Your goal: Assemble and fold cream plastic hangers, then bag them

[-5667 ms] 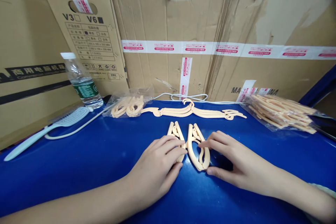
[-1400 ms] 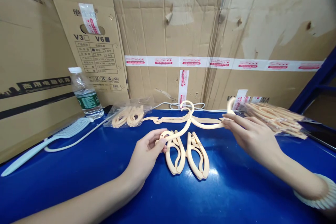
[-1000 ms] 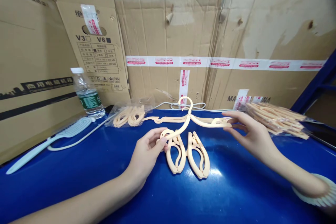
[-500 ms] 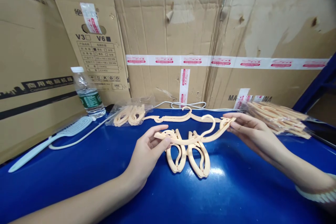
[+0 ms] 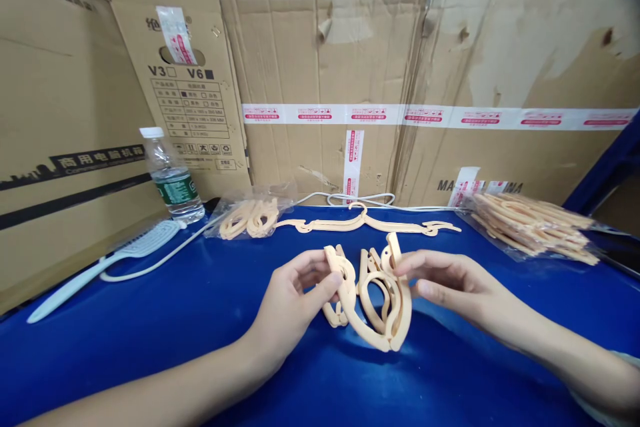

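Note:
A cream folding clothes hanger (image 5: pixel 367 331) is between my hands, its two arms folded up into a V and its hook turned inward. My left hand (image 5: pixel 295 303) pinches the end of the left arm between thumb and fingers. At the upper part of the right arm, my right hand (image 5: pixel 453 287) grips with its fingertips, thumb slightly apart. Behind the held one, two folded hangers lie on the blue table; the left folded hanger (image 5: pixel 336 315) and right folded hanger (image 5: pixel 373 307) are partly hidden. Farther back lies an unfolded hanger (image 5: pixel 337 223), hook away from me.
Bagged folded hangers (image 5: pixel 250 219) lie at the back left, and a larger bagged pile of hangers (image 5: pixel 535 227) at the back right. A water bottle (image 5: pixel 175 183), a pale blue hairbrush (image 5: pixel 135 247) and a white cable (image 5: pixel 170 260) are on the left. Cardboard (image 5: pixel 310 67) stands behind.
The held hanger's arms have swung from spread out to folded up in a V. My right hand has moved left, toward my left hand, and its joint end now hangs lower.

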`<state>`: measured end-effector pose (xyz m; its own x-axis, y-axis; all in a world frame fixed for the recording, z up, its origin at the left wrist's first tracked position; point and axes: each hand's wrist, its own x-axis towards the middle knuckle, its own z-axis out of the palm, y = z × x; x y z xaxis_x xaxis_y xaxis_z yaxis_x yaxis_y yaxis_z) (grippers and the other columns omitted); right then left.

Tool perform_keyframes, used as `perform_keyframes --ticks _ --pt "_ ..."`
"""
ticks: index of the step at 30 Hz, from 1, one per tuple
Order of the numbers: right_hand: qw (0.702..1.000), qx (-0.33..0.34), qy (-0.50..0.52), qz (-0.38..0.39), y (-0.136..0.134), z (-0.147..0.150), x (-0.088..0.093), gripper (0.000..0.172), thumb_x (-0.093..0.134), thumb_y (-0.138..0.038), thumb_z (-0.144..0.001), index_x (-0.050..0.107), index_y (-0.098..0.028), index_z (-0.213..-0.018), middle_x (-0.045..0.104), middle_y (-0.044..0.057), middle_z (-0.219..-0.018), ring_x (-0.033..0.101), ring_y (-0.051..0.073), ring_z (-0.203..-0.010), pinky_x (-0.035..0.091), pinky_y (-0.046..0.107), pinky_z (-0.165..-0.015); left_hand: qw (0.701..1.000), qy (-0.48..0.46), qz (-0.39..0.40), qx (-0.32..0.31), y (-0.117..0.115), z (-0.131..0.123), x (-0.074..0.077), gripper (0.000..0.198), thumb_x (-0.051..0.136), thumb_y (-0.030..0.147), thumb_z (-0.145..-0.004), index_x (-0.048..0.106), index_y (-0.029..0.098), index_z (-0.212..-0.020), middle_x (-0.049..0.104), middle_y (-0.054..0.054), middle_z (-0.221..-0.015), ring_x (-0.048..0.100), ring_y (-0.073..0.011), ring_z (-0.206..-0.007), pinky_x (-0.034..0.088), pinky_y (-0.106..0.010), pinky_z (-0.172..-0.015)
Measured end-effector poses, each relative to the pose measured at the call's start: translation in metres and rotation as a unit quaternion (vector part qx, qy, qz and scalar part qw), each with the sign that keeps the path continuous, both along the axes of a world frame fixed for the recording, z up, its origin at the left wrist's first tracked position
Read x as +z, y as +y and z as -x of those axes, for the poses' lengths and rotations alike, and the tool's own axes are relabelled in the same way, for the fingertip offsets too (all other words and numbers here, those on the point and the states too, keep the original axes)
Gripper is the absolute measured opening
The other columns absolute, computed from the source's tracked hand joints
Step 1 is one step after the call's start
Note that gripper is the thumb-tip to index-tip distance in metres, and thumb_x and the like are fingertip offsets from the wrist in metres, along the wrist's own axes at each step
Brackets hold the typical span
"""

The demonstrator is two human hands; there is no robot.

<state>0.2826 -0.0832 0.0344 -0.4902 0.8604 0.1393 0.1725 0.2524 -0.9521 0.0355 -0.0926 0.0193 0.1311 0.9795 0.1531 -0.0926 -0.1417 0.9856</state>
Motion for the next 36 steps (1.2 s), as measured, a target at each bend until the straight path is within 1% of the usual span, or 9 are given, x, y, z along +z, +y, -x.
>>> perform_keyframes --ticks 4,8,14,17,22,25,28,33,36 --pt "0.995 0.088 -0.017 0.032 -0.007 -0.001 0.000 0.034 0.064 -0.039 -0.087 0.066 -0.026 -0.118 0.064 0.008 -0.122 0.064 0.024 -0.106 0.053 0.040 -0.091 1.000 0.011 -0.010 0.000 0.000 0.000 -0.001 0.031 0.075 0.032 -0.074 0.066 0.016 -0.098 0.073 -0.007 -0.088 0.068 -0.0195 -0.080 0.055 -0.029 -0.072" --pt "0.990 0.127 -0.004 0.065 -0.010 -0.001 -0.004 0.043 0.066 -0.032 -0.086 0.060 -0.031 -0.129 0.058 0.008 -0.132 0.062 0.025 -0.112 0.052 0.040 -0.094 1.000 0.000 -0.001 0.003 0.000 0.001 -0.001 0.035 0.079 0.028 -0.070 0.062 0.018 -0.099 0.074 -0.006 -0.085 0.069 -0.0191 -0.081 0.054 -0.027 -0.072" --pt "0.990 0.120 0.029 0.066 -0.008 0.001 -0.005 0.046 0.068 -0.032 -0.085 0.060 -0.029 -0.130 0.049 0.008 -0.140 0.060 0.027 -0.116 0.052 0.041 -0.095 0.999 0.018 -0.039 -0.005 -0.003 0.002 0.000 0.014 0.074 0.024 -0.075 0.062 0.019 -0.080 0.072 -0.004 -0.095 0.067 -0.0178 -0.088 0.054 -0.026 -0.078" --pt "0.989 0.123 0.047 0.066 -0.008 0.003 -0.004 0.045 0.068 -0.028 -0.085 0.060 -0.031 -0.129 0.046 0.007 -0.142 0.060 0.026 -0.116 0.053 0.040 -0.093 0.997 0.027 -0.055 -0.042 -0.007 0.002 0.000 0.009 0.071 0.023 -0.078 0.069 0.019 -0.086 0.070 -0.007 -0.106 0.064 -0.0227 -0.104 0.055 -0.030 -0.086" --pt "0.986 0.137 0.067 0.071 -0.009 0.004 -0.004 0.047 0.069 -0.027 -0.085 0.058 -0.030 -0.131 0.042 0.008 -0.146 0.061 0.026 -0.114 0.053 0.041 -0.095 0.988 0.028 -0.066 -0.134 -0.011 0.002 -0.004 0.025 0.070 0.021 -0.081 0.071 0.023 -0.106 0.056 -0.008 -0.134 0.054 -0.0273 -0.124 0.052 -0.038 -0.098" --pt "0.984 0.144 0.081 0.069 -0.009 0.003 -0.004 0.048 0.069 -0.025 -0.086 0.056 -0.029 -0.132 0.046 0.010 -0.142 0.065 0.023 -0.106 0.053 0.042 -0.094 0.984 0.039 -0.065 -0.164 -0.010 0.003 -0.005 0.030 0.069 0.019 -0.082 0.070 0.025 -0.111 0.050 -0.007 -0.139 0.054 -0.0272 -0.125 0.053 -0.037 -0.097" --pt "0.983 0.143 0.092 0.064 -0.009 0.003 -0.003 0.048 0.068 -0.024 -0.086 0.056 -0.028 -0.132 0.049 0.011 -0.140 0.066 0.022 -0.103 0.053 0.041 -0.093 0.985 0.030 -0.060 -0.159 -0.008 0.004 -0.003 0.030 0.069 0.018 -0.082 0.071 0.027 -0.111 0.052 -0.006 -0.137 0.057 -0.0254 -0.121 0.054 -0.034 -0.095" --pt "0.987 0.143 0.067 0.036 -0.013 0.004 0.004 0.050 0.067 -0.025 -0.087 0.053 -0.030 -0.135 0.038 0.009 -0.151 0.058 0.027 -0.119 0.049 0.044 -0.101 0.986 0.008 -0.031 -0.164 -0.008 0.003 -0.003 0.030 0.069 0.018 -0.082 0.071 0.028 -0.110 0.054 -0.004 -0.136 0.056 -0.0254 -0.123 0.055 -0.034 -0.095" --pt "0.986 0.157 0.035 0.029 -0.016 0.004 0.007 0.055 0.066 -0.026 -0.087 0.049 -0.031 -0.139 0.043 0.009 -0.149 0.055 0.027 -0.124 0.044 0.046 -0.105 0.985 0.014 -0.018 -0.170 -0.010 0.002 -0.004 0.029 0.068 0.017 -0.082 0.071 0.027 -0.109 0.053 -0.006 -0.137 0.060 -0.0266 -0.118 0.055 -0.037 -0.094"
